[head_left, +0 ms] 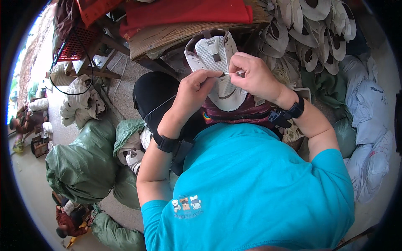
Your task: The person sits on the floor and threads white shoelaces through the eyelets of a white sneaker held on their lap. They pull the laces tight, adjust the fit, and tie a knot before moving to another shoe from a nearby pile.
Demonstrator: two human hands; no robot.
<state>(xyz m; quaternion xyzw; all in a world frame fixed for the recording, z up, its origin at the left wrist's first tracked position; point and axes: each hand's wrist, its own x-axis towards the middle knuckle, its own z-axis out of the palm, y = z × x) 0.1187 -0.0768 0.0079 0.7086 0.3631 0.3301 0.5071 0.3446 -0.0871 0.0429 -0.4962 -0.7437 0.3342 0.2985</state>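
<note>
A white shoe upper (214,50) sits at the upper centre of the frame, beside the wooden table (167,41); over it, the left hand (193,88) and right hand (256,76) pinch a thin white strand (226,74).

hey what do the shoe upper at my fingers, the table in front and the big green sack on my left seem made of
Shoe upper: mostly matte fabric mesh, it seems, judging by the dotted texture. Table: apparently bare wood, dull, with streaky brown grain. Green sack: likely thin plastic, softly shiny and crinkled, though woven or sheet is unclear.
</note>
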